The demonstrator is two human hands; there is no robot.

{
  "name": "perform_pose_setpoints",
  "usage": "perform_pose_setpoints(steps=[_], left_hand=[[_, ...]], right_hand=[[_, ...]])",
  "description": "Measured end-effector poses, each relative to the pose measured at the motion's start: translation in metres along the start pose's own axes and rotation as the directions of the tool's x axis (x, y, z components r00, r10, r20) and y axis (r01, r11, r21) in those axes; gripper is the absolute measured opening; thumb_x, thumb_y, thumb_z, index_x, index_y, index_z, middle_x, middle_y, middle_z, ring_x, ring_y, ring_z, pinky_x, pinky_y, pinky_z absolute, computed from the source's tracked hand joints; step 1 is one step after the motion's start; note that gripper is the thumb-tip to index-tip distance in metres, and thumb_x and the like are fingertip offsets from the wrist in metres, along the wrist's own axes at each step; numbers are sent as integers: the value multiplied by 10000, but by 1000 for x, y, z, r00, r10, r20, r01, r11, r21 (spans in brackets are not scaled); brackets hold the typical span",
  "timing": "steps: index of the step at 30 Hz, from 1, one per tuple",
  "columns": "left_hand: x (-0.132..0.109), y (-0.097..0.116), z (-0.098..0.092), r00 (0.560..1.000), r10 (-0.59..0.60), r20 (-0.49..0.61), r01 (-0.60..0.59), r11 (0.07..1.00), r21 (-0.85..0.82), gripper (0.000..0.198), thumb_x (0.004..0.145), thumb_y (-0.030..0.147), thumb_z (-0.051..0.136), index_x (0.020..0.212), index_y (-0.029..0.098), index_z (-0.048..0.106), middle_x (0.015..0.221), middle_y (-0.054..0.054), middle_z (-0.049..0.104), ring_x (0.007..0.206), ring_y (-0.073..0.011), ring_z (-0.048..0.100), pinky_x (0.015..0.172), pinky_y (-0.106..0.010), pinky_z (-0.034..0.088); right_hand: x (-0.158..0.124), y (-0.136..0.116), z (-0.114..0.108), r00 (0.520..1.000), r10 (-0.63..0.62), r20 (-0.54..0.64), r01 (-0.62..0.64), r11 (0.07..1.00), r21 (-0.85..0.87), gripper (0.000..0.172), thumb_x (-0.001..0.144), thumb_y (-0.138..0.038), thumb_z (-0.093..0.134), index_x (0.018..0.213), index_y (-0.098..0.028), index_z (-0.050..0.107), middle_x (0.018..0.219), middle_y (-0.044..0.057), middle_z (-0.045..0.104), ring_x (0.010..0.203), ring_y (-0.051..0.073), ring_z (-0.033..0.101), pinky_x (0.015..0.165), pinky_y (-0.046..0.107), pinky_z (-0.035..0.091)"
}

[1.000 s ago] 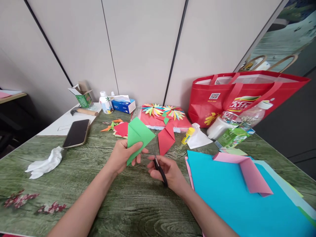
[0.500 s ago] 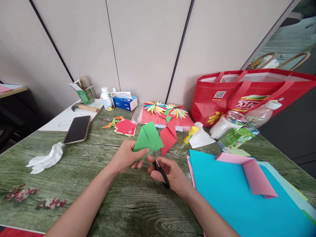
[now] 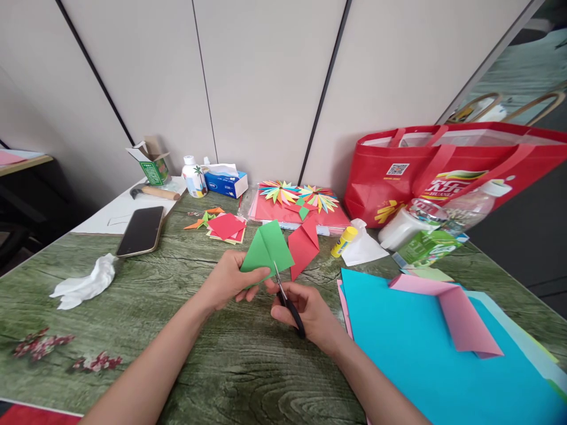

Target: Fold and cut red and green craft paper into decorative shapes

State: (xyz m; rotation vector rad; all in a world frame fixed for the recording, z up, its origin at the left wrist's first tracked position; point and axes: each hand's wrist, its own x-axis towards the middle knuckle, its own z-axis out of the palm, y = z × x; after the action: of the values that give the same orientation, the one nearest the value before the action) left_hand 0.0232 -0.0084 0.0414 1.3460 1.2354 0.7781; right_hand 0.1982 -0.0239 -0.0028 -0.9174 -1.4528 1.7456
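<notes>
My left hand (image 3: pixel 227 280) pinches a folded green paper (image 3: pixel 267 249) by its lower left corner and holds it just above the green wood-grain table (image 3: pixel 177 330). My right hand (image 3: pixel 305 311) grips small black-handled scissors (image 3: pixel 286 298), whose blades point up and meet the green paper's lower right edge. A folded red paper (image 3: pixel 303 247) lies on the table right behind the green one.
Blue sheets (image 3: pixel 420 348) with a folded pink sheet (image 3: pixel 456 313) lie at the right. A glue stick (image 3: pixel 342 241), coloured paper stars (image 3: pixel 295 196), a red bag (image 3: pixel 443 165) and bottles stand at the back. A phone (image 3: pixel 140 230) and a crumpled tissue (image 3: pixel 86 283) sit at the left.
My left hand turned the green paper and brought it right, toward the scissors. The scissor blades now sit at the paper's edge; a second ago they were apart from it.
</notes>
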Motion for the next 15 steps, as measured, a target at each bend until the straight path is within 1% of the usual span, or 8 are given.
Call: perform_pose_setpoints(steps=[4,11,15], left_hand=[[0,1,0,1000,-17,1,17,1000,11,244,744,323,582,649,116,669,334,48,467,257,-23,323,278,-132,221],[1,-2,-2,1000,-20,19,21,999,-42,240,734,325,595,637,116,661,339,47,461,264,-27,324,269,-134,204],[1,-3,-2,1000,-17,26,19,998,-65,247,728,327,601,627,108,655,367,34,490,272,-29,335,265,-138,202]], right_hand=[[0,0,0,1000,6,-11,-6,1000,-14,341,617,-341,718,864,-145,589,627,-40,469,556,82,377,522,219,329],[-1,-2,2,998,38,-48,-40,998,-44,395,568,-427,733,815,-150,596,536,-54,471,465,75,384,460,219,350],[-1,-2,3,997,49,-56,-52,998,-48,411,550,-449,738,791,-148,596,501,-62,460,430,70,384,434,213,348]])
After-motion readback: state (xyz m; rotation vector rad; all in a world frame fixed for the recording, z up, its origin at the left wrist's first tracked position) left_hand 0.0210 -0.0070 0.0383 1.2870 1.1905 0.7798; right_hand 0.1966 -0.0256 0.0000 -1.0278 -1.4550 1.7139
